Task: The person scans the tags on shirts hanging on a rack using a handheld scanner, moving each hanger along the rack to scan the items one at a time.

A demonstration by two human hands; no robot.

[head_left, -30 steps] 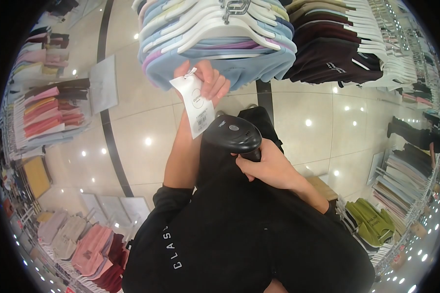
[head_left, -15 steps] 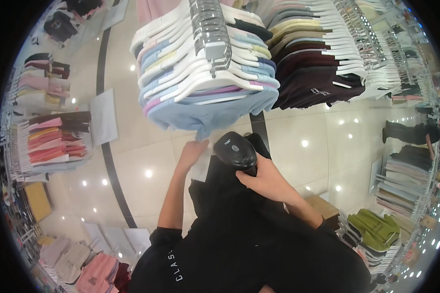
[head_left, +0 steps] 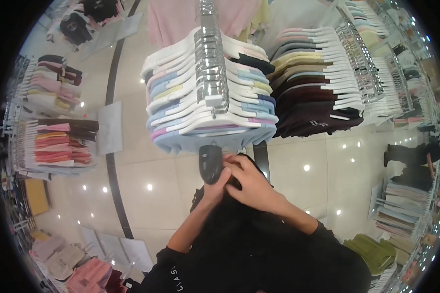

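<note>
A black handheld barcode scanner [head_left: 210, 163] points toward the light blue garment [head_left: 181, 142] at the front of the rack. My left hand [head_left: 214, 191] is closed around the scanner's lower part, its grip largely hidden beneath the head. Right beside it, my right hand [head_left: 252, 184] has its fingers curled in against the left thumb and the scanner's side. What those right fingers pinch, if anything, is hidden. Just beyond both hands hang several garments on white hangers [head_left: 212, 118], on a metal rail arm [head_left: 210, 53].
To the right, dark maroon garments [head_left: 303, 115] hang on another arm. Racks of pink and orange clothes [head_left: 58, 146] stand at the left. A green garment [head_left: 371, 251] hangs at lower right. Another person [head_left: 408, 155] is at the far right. Glossy tiled floor [head_left: 151, 210] lies below.
The scanner has passed from my right hand to my left and shifted left. My left hand has left the blue garment's hem. Both hands are now together, and the rack appears lower in view.
</note>
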